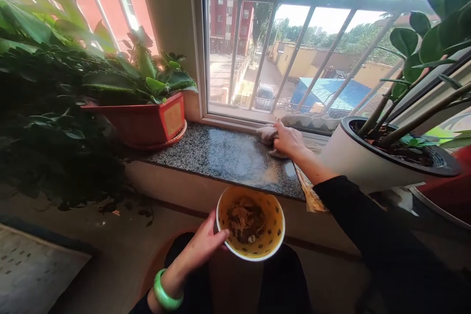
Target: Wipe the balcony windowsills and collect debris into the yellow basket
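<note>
Right hand [288, 139] presses a half-hidden cloth [266, 133] in its grip; left hand [201, 245] clasps the yellow basket [270, 216].

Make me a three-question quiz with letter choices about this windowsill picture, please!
1. Where is the cloth?
A. on the floor
B. on the stone sill by the window frame
C. in the basket

2. What colour is the bracelet on the left wrist?
A. green
B. blue
C. black

3. What is in the small yellow basket?
A. nothing
B. water
C. dry brown scraps

Answers: 1 B, the right hand presses it onto the sill. 2 A, it is a green ring. 3 C, brown bits fill it while the left hand grips its rim.
</note>
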`<action>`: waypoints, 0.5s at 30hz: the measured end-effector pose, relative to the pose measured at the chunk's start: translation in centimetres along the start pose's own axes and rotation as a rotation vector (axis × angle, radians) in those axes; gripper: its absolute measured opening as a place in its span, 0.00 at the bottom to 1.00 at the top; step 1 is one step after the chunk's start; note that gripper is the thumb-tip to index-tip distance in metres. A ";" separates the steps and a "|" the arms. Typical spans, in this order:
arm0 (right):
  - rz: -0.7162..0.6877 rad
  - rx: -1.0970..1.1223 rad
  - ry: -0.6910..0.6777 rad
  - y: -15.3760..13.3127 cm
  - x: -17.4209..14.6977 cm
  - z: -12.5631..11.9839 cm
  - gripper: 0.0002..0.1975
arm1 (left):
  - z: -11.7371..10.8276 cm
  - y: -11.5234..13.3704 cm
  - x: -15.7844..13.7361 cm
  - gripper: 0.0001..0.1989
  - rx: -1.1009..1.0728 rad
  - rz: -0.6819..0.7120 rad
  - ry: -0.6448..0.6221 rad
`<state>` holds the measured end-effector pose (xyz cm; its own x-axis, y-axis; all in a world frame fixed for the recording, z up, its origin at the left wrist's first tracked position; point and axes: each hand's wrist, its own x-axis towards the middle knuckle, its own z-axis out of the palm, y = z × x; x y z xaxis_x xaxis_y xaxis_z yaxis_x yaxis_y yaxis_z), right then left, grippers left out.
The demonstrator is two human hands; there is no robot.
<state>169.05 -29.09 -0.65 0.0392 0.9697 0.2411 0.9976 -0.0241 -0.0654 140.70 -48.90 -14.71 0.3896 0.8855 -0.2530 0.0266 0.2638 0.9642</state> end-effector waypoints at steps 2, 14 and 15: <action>-0.047 0.026 -0.004 -1.4 0.6 -0.2 0.25 | 0.0 0.1 0.0 0.40 -0.001 -0.002 0.002; 0.065 0.037 -0.093 -2.0 1.5 -1.4 0.22 | -0.1 0.8 -0.1 0.38 -0.011 0.012 -0.062; 0.035 0.056 -0.090 -3.0 1.7 -1.2 0.22 | -0.2 0.8 -0.1 0.38 -0.003 0.018 -0.062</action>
<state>166.24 -27.70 1.15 0.0661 0.9865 0.1500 0.9908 -0.0471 -0.1270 140.53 -48.73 -13.94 0.4459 0.8650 -0.2301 0.0162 0.2492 0.9683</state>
